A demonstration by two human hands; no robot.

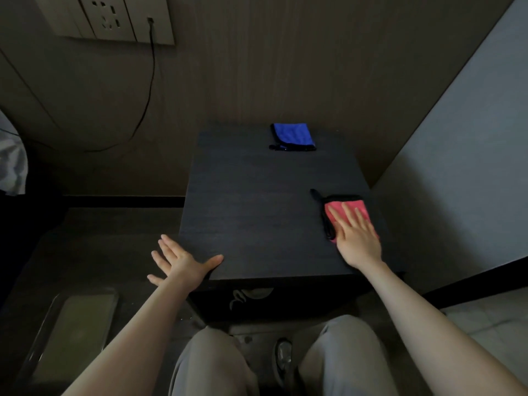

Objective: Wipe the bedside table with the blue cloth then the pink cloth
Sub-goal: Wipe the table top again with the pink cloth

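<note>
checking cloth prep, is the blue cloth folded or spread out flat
Folded. The blue cloth lies as a small compact rectangle at the far edge of the bedside table, black trim doubled along its near edge.

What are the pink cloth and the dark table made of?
The pink cloth looks like soft, fuzzy microfibre with a black stitched edge; the right hand presses flat on it. The bedside table seems wood or wood-look board, matt dark, with faint grain lines; which one is unclear.
</note>
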